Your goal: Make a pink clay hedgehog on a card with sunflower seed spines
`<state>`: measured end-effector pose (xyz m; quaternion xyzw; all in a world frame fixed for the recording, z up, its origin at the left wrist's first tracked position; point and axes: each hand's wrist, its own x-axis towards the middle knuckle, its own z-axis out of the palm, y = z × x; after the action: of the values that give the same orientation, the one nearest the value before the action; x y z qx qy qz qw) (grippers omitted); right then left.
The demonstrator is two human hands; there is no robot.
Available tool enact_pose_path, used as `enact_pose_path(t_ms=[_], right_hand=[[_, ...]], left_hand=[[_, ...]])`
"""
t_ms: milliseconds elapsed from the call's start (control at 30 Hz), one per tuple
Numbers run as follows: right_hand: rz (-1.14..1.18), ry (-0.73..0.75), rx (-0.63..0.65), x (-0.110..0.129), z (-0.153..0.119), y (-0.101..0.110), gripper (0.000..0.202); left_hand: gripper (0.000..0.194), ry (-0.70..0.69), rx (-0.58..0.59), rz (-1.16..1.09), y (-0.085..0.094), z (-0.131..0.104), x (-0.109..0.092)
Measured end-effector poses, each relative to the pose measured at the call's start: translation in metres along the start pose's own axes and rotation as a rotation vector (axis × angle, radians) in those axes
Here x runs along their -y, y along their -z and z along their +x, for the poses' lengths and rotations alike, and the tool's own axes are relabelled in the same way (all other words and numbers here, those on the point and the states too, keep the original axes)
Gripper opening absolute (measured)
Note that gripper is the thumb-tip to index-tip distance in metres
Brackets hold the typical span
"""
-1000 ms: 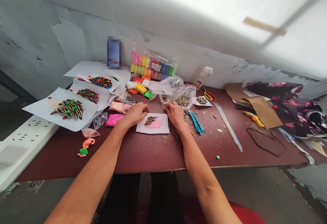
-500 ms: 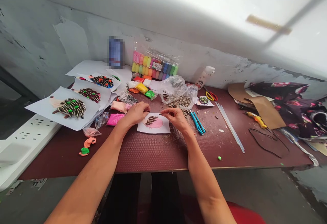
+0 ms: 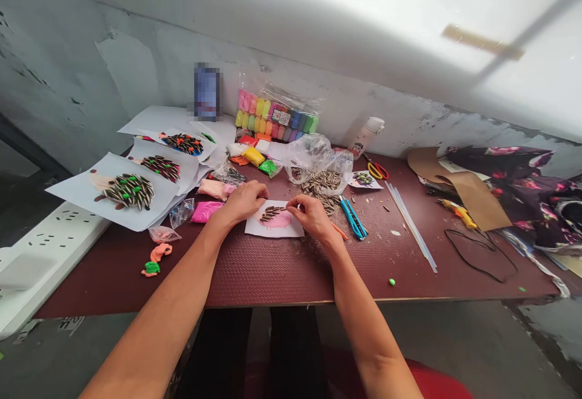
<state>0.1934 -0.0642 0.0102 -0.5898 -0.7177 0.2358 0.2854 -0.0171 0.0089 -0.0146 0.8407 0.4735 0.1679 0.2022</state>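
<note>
A small white sheet of paper (image 3: 254, 229) lies on the table before me, bearing a pink oval shape (image 3: 278, 219) with several dark striped sunflower seeds (image 3: 271, 213) on its upper left part. My left hand (image 3: 247, 201) rests at the sheet's upper left corner, fingers curled and closed on the paper there. Over the sheet's right edge is my right hand (image 3: 311, 213), its thumb and forefinger pinched around what looks like a single sunflower seed, mostly hidden by the fingertips. A pile of loose seeds (image 3: 321, 187) spills from a clear plastic bag (image 3: 313, 147) just beyond it.
Right of my hand lie a blue cutter (image 3: 353, 218), red-yellow scissors (image 3: 377, 170), clear glue sticks (image 3: 411, 226) and a yellow glue gun (image 3: 459, 214). Leftward are seed-covered hedgehog pictures (image 3: 130, 193), packets of coloured clay (image 3: 207, 211) and a white power strip (image 3: 54, 241).
My right hand has moved slightly left and down, bringing its pinched fingertips over the pink shape. An orange stick now shows beside the right wrist. My left hand stays in place.
</note>
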Motion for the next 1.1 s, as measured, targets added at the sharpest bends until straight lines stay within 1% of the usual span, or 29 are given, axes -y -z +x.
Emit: enact_pose_path(t_ms=[233, 433, 867, 1100], right_hand=[[-0.049, -0.021, -0.006, -0.001, 0.002, -0.005, 0.01], [-0.075, -0.01, 0.0, -0.002, 0.003, -0.009, 0.01], [-0.227, 0.002, -0.004, 0.007, 0.001, -0.012, 0.01], [-0.21, 0.019, 0.007, 0.008, 0.001, -0.013, 0.012]], left_hand=[[0.02, 0.006, 0.004, 0.001, 0.001, 0.0, -0.001], [0.02, 0.013, 0.001, 0.003, 0.001, -0.001, -0.003], [0.021, -0.004, -0.009, 0.007, 0.0, 0.0, -0.001], [0.021, 0.005, -0.005, 0.004, 0.001, 0.0, -0.002]])
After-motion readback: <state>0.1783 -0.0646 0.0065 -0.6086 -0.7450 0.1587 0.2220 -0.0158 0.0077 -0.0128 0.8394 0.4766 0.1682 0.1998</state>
